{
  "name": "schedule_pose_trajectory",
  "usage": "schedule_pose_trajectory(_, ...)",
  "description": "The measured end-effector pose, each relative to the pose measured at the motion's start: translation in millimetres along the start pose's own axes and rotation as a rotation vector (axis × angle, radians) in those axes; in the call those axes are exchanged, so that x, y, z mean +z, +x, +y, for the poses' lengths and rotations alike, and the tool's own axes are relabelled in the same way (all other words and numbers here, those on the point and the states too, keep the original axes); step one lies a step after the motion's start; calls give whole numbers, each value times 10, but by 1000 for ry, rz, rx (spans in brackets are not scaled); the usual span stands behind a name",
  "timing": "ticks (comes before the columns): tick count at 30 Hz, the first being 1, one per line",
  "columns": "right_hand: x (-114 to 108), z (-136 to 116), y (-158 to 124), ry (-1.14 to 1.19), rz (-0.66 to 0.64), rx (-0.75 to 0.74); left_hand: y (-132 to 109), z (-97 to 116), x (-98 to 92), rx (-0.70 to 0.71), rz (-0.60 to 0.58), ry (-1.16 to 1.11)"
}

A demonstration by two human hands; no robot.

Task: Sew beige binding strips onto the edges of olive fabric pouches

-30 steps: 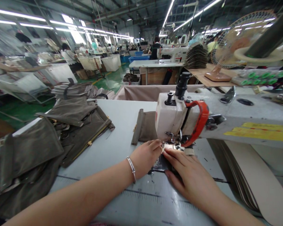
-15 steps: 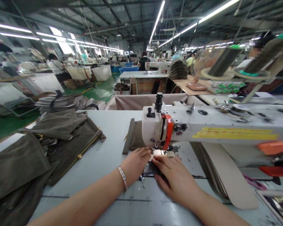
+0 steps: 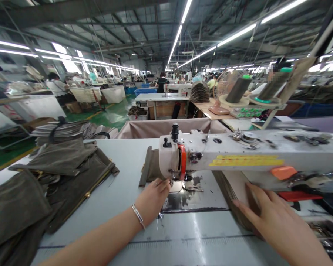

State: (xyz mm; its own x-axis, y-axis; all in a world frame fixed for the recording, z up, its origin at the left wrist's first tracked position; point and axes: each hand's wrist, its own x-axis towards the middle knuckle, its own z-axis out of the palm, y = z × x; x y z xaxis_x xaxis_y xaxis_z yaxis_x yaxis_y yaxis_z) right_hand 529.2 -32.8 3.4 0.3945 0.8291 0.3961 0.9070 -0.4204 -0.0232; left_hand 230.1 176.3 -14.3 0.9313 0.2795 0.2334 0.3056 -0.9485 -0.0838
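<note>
At the needle area of a white sewing machine point(image 3: 244, 149), my left hand point(image 3: 152, 197) has its fingers bent and pressed together. Its fingertips are partly hidden beside the presser foot, so what they pinch is unclear. Just behind it, a brown-grey fabric piece point(image 3: 154, 166) lies flat, partly covered by the machine head. Under the machine arm, my right hand point(image 3: 279, 214) reaches over a stack of long panels point(image 3: 234, 181), pale on top. Its thumb is apart from the fingers and near the stack's left edge; motion blurs the hand slightly.
Dark brown-grey pieces with brass zips point(image 3: 80, 177) are heaped on the left of the table point(image 3: 122, 221). Thread cones point(image 3: 238, 89) and a fan point(image 3: 219, 107) stand behind the machine. A fabric-lined bin point(image 3: 161, 128) adjoins the table's far edge. People work at other tables.
My right hand has left the needle area and moved right to the stack of panels. My left hand stays by the presser foot. The camera view has shifted slightly.
</note>
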Motion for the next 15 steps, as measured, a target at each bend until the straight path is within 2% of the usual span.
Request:
schedule_pose_trajectory(2, 27, 28, 4, -53, -71, 18, 88, -45, -23, -68, 8, -30)
schedule_pose_trajectory(6, -18, -84, -4, -80, -130, 87, 154, -131, -126, -299, 39, -69)
schedule_pose_trajectory(10, -92, -173, -24, -1, -149, 218, -40, -55, -235, -315, 17, -184)
schedule_pose_trajectory(15, -139, -176, 47, 46, -144, 316, -253, 94, -180, -290, 90, -269)
